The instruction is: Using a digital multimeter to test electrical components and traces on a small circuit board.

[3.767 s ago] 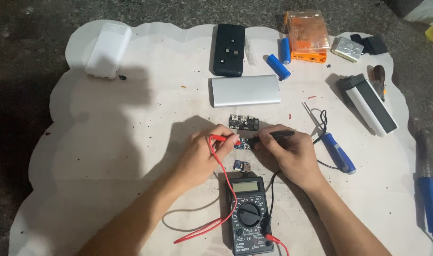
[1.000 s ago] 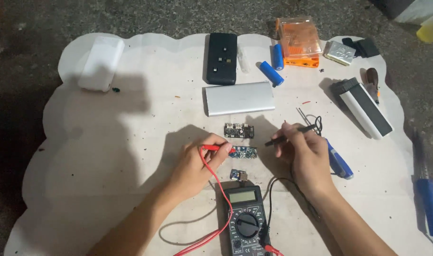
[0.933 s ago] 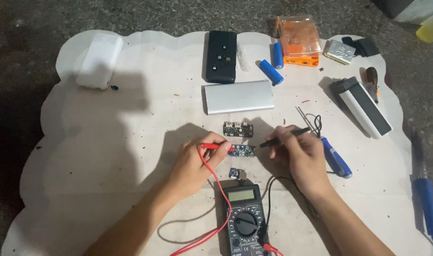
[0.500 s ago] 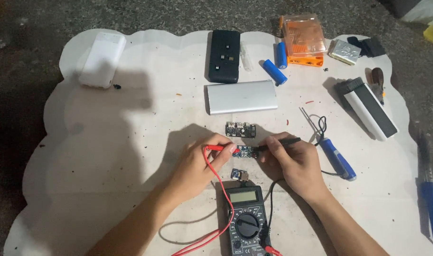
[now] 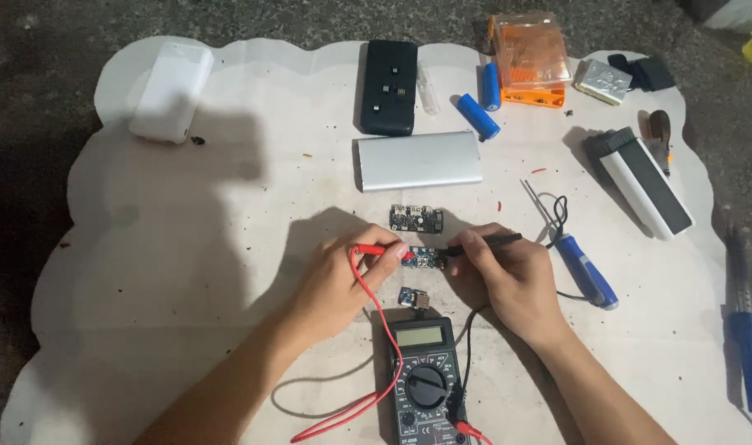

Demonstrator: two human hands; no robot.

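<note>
hands (image 5: pixel 429 276) flanking circuit board (image 5: pixel 426 259), probes touching

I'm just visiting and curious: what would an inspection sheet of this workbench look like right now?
Surface: white scalloped mat, speckled with dark crumbs.
Job's things: small circuit board under both probes; multimeter below it.
Clutter: two more boards, silver power bank, black case, white case, blue cells, orange box, blue screwdriver.
Grippers: left hand pinches red probe; right hand pinches black probe.
Cables: red and black leads run to the multimeter.
Surroundings: dark gritty floor; soldering iron at the mat's right edge.
</note>
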